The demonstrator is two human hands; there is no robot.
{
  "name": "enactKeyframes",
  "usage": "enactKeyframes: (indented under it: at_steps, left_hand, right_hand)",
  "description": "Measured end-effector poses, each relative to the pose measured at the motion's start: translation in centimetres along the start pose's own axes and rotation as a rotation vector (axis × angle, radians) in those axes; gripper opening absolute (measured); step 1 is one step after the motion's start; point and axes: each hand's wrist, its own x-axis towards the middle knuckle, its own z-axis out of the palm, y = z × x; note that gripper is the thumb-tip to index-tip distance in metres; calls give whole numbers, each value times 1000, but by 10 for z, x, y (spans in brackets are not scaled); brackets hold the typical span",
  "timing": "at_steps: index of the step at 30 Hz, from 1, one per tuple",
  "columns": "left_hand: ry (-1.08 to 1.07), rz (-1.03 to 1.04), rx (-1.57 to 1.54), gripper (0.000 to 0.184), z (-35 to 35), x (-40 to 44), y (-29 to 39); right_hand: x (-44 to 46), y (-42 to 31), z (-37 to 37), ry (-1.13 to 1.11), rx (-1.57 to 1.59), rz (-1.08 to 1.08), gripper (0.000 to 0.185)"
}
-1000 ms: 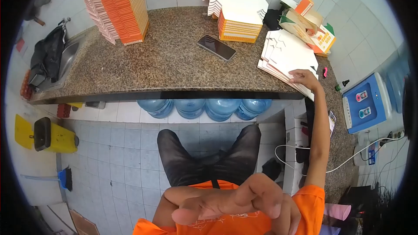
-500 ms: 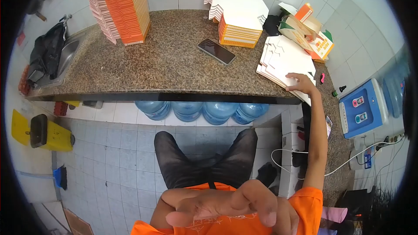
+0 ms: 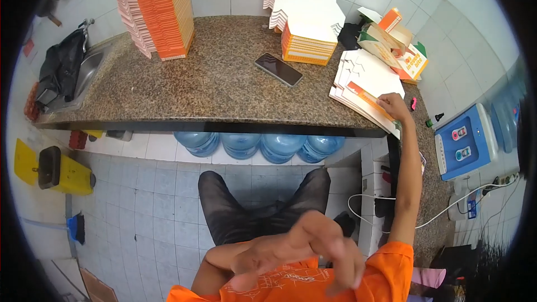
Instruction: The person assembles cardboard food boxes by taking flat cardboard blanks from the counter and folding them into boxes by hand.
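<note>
At the right of the counter my right hand [image 3: 394, 105] is closed on the edge of the top sheet of a stack of white cardboard sheets [image 3: 372, 72]. That edge is turned up and shows an orange printed strip [image 3: 363, 94]. Low in the view and close to the camera, my left hand [image 3: 302, 251] hangs in front of the orange shirt, fingers apart and curved, with nothing in it. Left of the sheets, a dark phone [image 3: 278, 69] lies on the granite counter [image 3: 218, 86]. Behind it sits a pile of orange-edged cardboard [image 3: 309, 42] with white tops.
A tall orange stack [image 3: 162, 11] rises at the back left, beside a sink [image 3: 89, 72]. Opened printed boxes [image 3: 411, 61] lie at the back right. A blue water dispenser [image 3: 461, 140] is at far right. Water bottles [image 3: 240, 145] stand below the counter edge.
My right hand has gone from resting open on the sheets to gripping the top one, whose orange printed side now shows. My left hand has risen slightly and its fingers have shifted.
</note>
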Motion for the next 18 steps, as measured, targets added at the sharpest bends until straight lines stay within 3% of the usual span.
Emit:
enactKeyframes:
  at_steps: [2,5,6,8,9,10,13,17,18]
  left_hand:
    - [102,-70,373,69,-15,-11,12]
    - [241,-254,577,82,-33,-43,39]
    - [233,-260,574,82,-43,-54,49]
    - [361,-317,815,65,-62,-76,64]
    - [353,-325,811,65,-68,-84,68]
    - [457,-313,833,57,-73,-91,70]
    - [588,-302,838,47,-80,-110,71]
    - [653,-334,860,42,-81,-125,77]
    - [682,-353,887,42,-81,-126,79]
  right_hand:
    - [3,-8,-1,103,-48,-52,21]
    - [9,2,-3,402,10,-163,26]
    - [8,-1,-7,410,7,-158,26]
    - [3,-16,-14,491,13,13,35]
    - [5,-10,-12,488,39,25,48]
    - [8,-3,-10,495,35,32,48]
    - [7,9,-10,292,457,243,57]
    - [4,21,-12,309,462,173,55]
    - [4,19,-17,338,316,74,43]
